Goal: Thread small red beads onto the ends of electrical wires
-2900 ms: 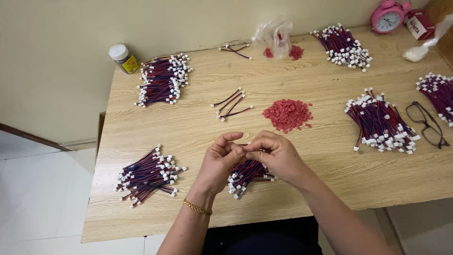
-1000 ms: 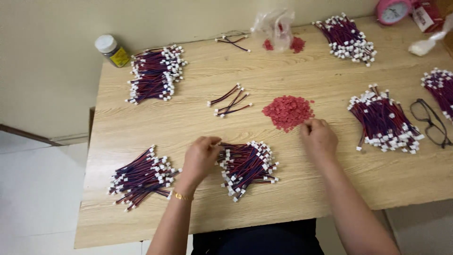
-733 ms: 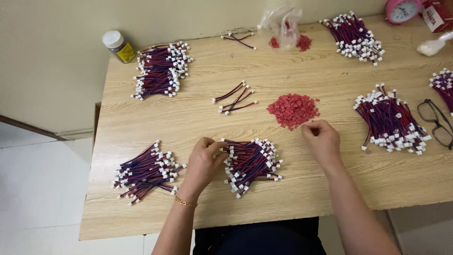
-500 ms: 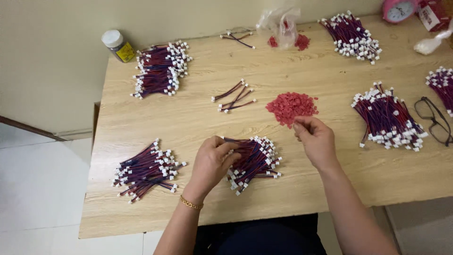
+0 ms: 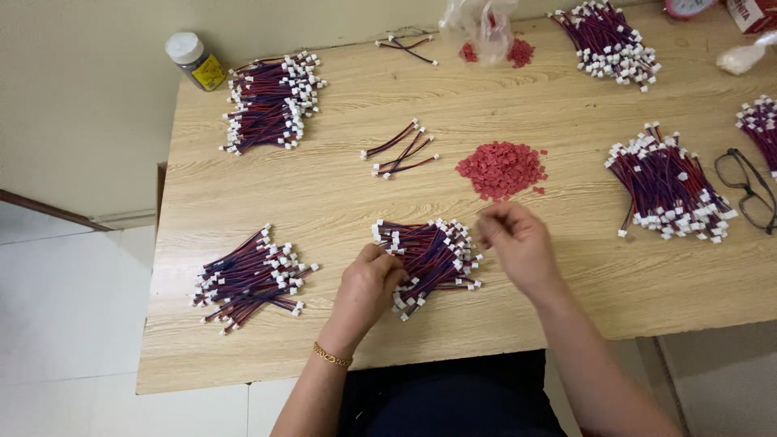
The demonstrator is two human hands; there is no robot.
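Left hand (image 5: 368,283) pins the wire harness bundle (image 5: 429,255) with curled fingers; right hand (image 5: 514,243) best keep its pinch tight, contents unclear.

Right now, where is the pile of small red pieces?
The red pile lies mid-table, just beyond the right hand, between the few loose wires and a big wire bundle.

Wire bundle (image 5: 429,259): short red-and-dark leads with white end plugs, lying loosely fanned flat at the near centre. Red chip pile (image 5: 502,168): small flat pieces heaped just beyond, slightly right.
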